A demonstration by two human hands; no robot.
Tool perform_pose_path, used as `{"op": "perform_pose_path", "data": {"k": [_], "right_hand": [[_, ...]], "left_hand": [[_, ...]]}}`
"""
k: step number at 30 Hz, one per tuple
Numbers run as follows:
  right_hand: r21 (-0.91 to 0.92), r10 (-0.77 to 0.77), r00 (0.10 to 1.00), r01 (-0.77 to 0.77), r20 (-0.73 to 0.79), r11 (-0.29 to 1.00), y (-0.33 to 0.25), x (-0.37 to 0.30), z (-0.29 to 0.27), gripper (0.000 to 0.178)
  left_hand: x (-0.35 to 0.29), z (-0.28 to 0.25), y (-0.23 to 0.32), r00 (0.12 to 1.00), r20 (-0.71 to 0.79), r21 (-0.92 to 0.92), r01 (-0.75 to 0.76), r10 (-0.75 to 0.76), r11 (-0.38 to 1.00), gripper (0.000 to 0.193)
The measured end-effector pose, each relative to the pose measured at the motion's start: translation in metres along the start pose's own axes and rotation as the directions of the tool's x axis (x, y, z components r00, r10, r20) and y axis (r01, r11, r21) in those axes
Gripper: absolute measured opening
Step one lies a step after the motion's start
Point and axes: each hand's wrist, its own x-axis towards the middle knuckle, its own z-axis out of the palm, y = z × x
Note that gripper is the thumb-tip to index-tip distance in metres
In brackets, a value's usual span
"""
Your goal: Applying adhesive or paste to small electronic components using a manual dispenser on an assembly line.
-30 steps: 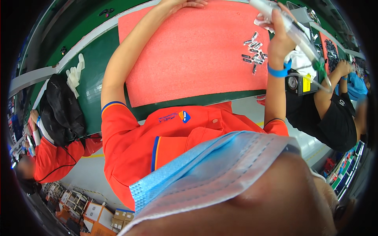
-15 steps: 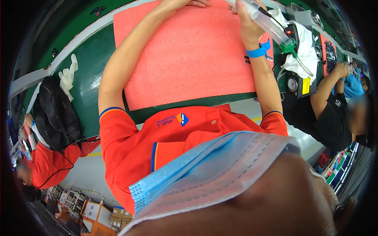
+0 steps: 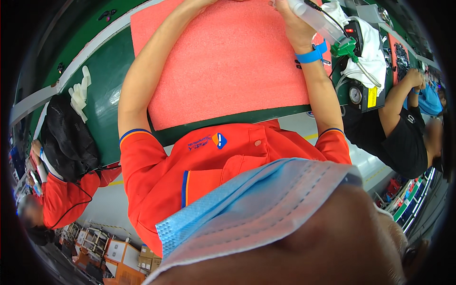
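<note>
My right hand (image 3: 295,27) is closed around a clear dispensing syringe (image 3: 319,23) over the mat's far right part. A green adapter (image 3: 344,48) caps the syringe's rear end, with a pale air hose running from it. Its front end is cut off by the top edge. My left hand (image 3: 207,2) reaches the far edge of the pink foam mat (image 3: 228,71); the frame cuts off nearly all its fingers, so what it touches is hidden. A blue band (image 3: 309,56) circles my right wrist.
A black dispenser box with a pressure gauge (image 3: 355,94) stands right of the mat, a white cloth (image 3: 373,61) draped over it. White gloves (image 3: 80,92) and a black bag (image 3: 69,137) lie on the left of the green table (image 3: 108,99). Co-workers sit on both sides.
My right hand and the syringe have shifted slightly up and left in view. My left hand has slid further past the top edge, hiding more of its fingers.
</note>
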Motion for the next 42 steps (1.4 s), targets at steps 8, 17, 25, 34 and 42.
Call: {"op": "perform_pose_path", "data": {"k": [8,17,25,34,42], "right_hand": [[0.075,0.088,0.995,-0.090,0.039,0.993,0.005,0.000,0.002,0.037],[0.003,0.017,0.999,-0.017,0.031,1.000,0.004,0.000,0.003,0.036],[-0.106,-0.039,0.999,0.041,0.020,0.994,0.001,0.002,-0.001,0.031],[0.056,0.107,0.994,-0.108,0.028,0.993,-0.005,0.001,-0.003,0.035],[0.289,-0.044,0.998,0.055,-0.045,0.956,-0.002,0.003,-0.009,0.051]], "left_hand": [[0.000,0.003,0.001,1.000,-0.009,0.026,-0.003,0.004,1.000,0.019],[0.000,0.003,-0.001,1.000,-0.027,0.061,-0.003,0.005,0.998,0.017],[0.000,0.005,0.000,1.000,-0.030,0.037,-0.004,0.005,0.999,0.017],[0.000,0.008,0.002,0.999,-0.046,0.039,-0.004,0.005,0.999,0.020],[-0.009,-0.019,0.013,0.987,0.104,-0.107,0.136,-0.125,0.985,0.029]]}}
